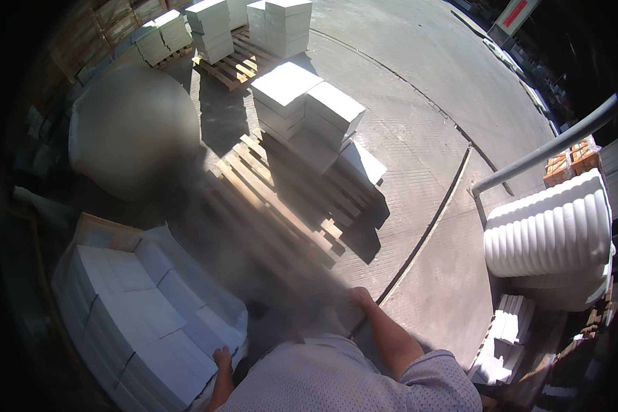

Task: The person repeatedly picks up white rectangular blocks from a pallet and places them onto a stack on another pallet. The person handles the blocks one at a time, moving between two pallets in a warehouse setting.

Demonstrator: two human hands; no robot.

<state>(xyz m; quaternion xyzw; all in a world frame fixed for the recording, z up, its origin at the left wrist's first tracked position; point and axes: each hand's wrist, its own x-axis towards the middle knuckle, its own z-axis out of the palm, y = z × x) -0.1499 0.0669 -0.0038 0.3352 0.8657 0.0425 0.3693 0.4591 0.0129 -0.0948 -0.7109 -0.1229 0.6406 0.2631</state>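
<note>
My left hand (222, 356) is low beside the right edge of a large open crate packed with white blocks (147, 329). Whether it touches the blocks or the white sheet lining (237, 312) does not show, and its fingers are too small to read. My right hand (360, 297) hangs over the concrete to the right of my body, apart from the stacks. A grey blur covers its inner side, so its grip cannot be made out. Ahead stands a wooden pallet (271, 196) with stacked white blocks (285, 89) on its far part and bare slats on its near part.
More white block stacks (209, 31) stand on another pallet (230, 65) at the back. A round blurred patch (137, 134) hides the left side. To the right are a slanting grey pole (549, 144), a ribbed white bundle (549, 223) and white pieces (511, 319). A dark groove (429, 233) crosses the floor.
</note>
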